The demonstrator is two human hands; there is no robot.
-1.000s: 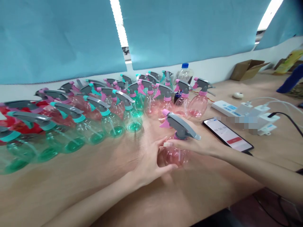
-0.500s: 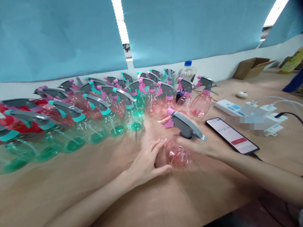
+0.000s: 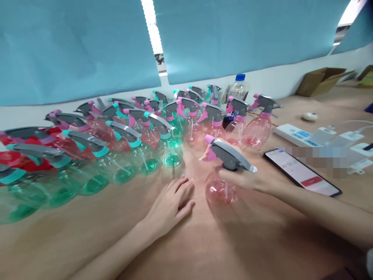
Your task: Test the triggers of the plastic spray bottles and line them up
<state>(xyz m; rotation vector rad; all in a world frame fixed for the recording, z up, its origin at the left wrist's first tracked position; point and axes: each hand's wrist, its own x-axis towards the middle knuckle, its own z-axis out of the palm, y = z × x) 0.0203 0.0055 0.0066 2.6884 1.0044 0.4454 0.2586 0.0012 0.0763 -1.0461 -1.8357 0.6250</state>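
Bare left hand point(image 3: 164, 207), bare right hand point(image 3: 244, 179), slim forearms point(image 3: 122, 249), slender fingers point(image 3: 184, 188), pale sleeve point(image 3: 370, 259)

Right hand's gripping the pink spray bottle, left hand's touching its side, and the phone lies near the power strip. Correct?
Not quite: the left hand is apart from the pink spray bottle, with tabletop showing between them in the head view. The right hand grips the bottle, and the phone lies near the power strip.

one left hand point(image 3: 170, 203), one right hand point(image 3: 246, 177), one held pink spray bottle point(image 3: 218, 191), five green spray bottles point(image 3: 148, 161) along the front row, over a dozen more spray bottles point(image 3: 258, 130) behind, overlapping beyond exact count, one blue-capped plastic bottle point(image 3: 239, 88), one smartphone point(image 3: 303, 173), one power strip point(image 3: 295, 133)
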